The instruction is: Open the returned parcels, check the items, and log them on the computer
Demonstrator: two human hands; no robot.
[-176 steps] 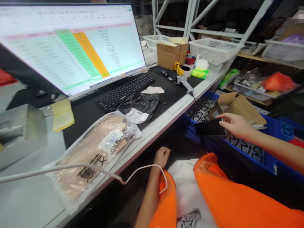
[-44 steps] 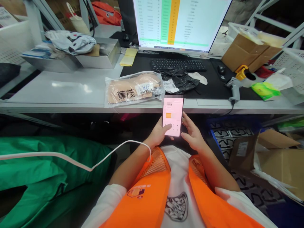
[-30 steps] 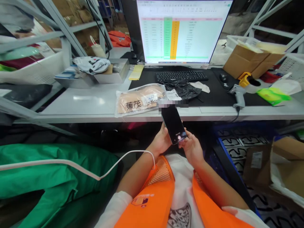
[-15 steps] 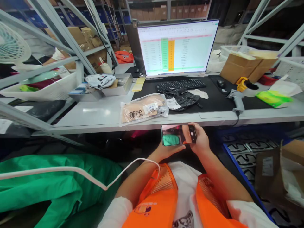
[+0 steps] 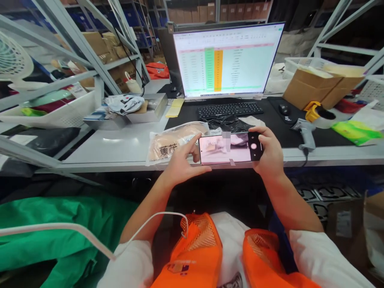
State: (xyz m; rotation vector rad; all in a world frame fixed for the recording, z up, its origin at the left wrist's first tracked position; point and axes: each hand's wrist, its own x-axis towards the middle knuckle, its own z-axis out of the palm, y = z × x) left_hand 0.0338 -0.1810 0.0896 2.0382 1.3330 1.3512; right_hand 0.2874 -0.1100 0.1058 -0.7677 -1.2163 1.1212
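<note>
A smartphone (image 5: 214, 150) is held sideways over the desk's front edge, its screen facing me with a camera picture on it. My right hand (image 5: 270, 154) grips its right end. At the left end, my left hand (image 5: 183, 162) has its thumb below and fingers above, steadying the phone. Just behind my left hand, a clear plastic package (image 5: 159, 150) with beige contents and dark printed characters lies on the desk, partly covered by the hand. A crumpled black plastic bag (image 5: 225, 122) sits behind the phone, partly hidden by it.
A monitor (image 5: 243, 64) showing a spreadsheet stands behind a black keyboard (image 5: 231, 109). To the right are a mouse (image 5: 283, 109), a barcode scanner (image 5: 305, 134), a yellow tape dispenser (image 5: 313, 112) and a cardboard box (image 5: 312, 86). A white cable (image 5: 60, 229) crosses at lower left.
Both hands have raised the phone forward from below the desk edge to above it. The left hand has shifted from under the phone to its left end. The screen picture has changed.
</note>
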